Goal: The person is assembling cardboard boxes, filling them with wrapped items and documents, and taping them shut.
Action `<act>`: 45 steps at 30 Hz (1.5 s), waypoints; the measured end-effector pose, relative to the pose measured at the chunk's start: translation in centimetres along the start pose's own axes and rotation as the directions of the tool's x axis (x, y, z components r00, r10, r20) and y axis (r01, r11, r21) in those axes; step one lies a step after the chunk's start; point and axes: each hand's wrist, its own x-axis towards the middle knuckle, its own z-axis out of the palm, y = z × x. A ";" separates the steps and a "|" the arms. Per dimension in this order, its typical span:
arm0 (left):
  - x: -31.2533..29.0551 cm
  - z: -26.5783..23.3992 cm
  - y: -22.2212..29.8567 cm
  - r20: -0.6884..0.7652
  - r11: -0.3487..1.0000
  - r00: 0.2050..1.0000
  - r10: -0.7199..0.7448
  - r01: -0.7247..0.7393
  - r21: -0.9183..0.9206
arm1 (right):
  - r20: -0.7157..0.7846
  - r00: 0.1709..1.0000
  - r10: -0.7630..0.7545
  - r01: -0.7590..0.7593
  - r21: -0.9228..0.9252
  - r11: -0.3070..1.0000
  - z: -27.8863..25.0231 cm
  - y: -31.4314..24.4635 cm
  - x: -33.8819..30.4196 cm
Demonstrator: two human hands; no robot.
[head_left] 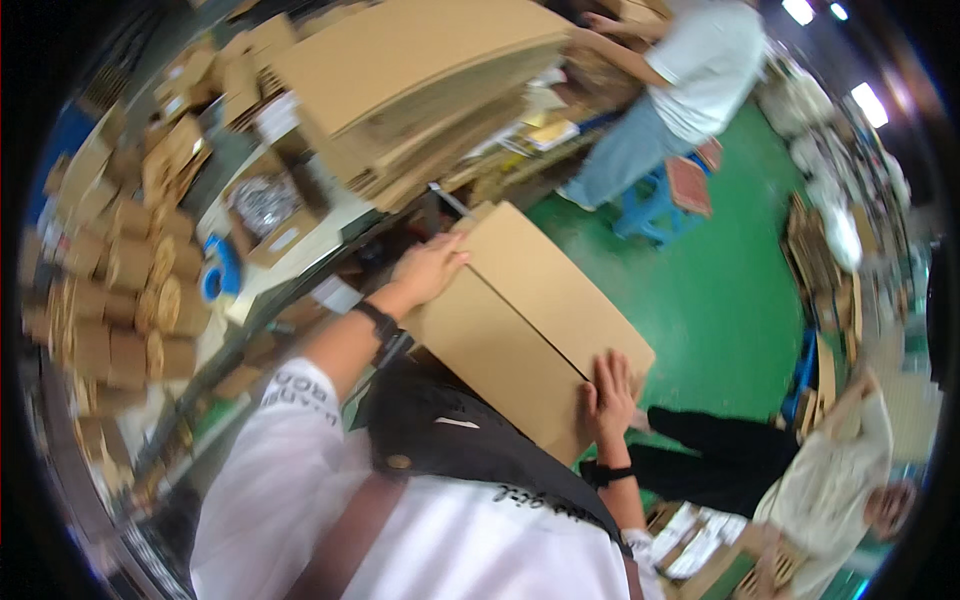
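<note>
A plain brown cardboard box [525, 330] is in front of my body, its two long top flaps folded in so that they meet at a dark seam. What it rests on is hidden. At its far left end lies my left hand [430, 270], fingers stretched over the flap near the edge. Toward the near right end, my right hand [610, 397] presses on the top with fingers extended and the thumb apart. A dark band circles each wrist. The box's underside cannot be seen.
A workbench at left carries a large stack of flat cardboard [430, 70], a blue tape roll [220, 268], an open carton [275, 210] and several brown rolls [180, 300]. Beyond stand a person [690, 90] and a blue stool [655, 205]. Another person [830, 470] is at right, near a carton [705, 545].
</note>
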 end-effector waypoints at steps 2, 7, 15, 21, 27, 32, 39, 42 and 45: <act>1.3 3.7 -4.2 -0.234 0.889 0.949 0.209 -0.284 -0.359 | -0.179 0.943 0.279 -0.226 0.271 0.936 0.7 -0.2 -1.1; 3.8 3.7 -2.2 0.047 0.837 0.983 0.180 -0.128 -0.532 | 0.191 0.826 0.530 -0.509 0.657 0.556 3.2 3.5 -4.3; 4.5 4.7 -4.2 0.013 0.749 0.997 0.081 -0.052 -0.661 | 0.464 0.865 -0.192 0.076 0.257 0.963 -9.0 -15.1 11.9; 0.9 -1.7 -5.5 0.133 0.513 0.931 -0.340 0.302 -0.804 | 0.606 0.177 -0.776 -0.261 0.789 0.556 2.4 -54.5 23.2; -5.7 -14.8 -25.6 -0.236 0.375 0.708 -0.665 0.044 -0.926 | 0.390 0.768 -0.508 0.308 0.470 0.827 22.4 -65.4 21.7; -10.8 -16.4 -28.1 -0.315 0.268 0.561 -0.766 -0.167 -0.949 | 0.906 0.132 -0.401 -0.563 0.402 0.723 14.0 -63.6 23.9; -4.2 -13.5 -13.5 -0.124 -0.021 0.925 -0.358 -0.141 -0.990 | 0.153 0.838 -0.523 0.175 0.833 0.524 -6.1 -41.8 24.6; -0.7 -7.2 -2.1 0.117 -0.182 0.993 -0.008 0.113 -0.977 | 0.220 0.920 -0.325 0.101 0.668 0.737 -12.6 -29.7 20.4; 4.9 1.9 -6.1 0.050 0.836 0.997 0.054 -0.018 -0.548 | 0.391 0.919 0.046 -0.236 0.454 0.859 -14.8 -17.1 13.2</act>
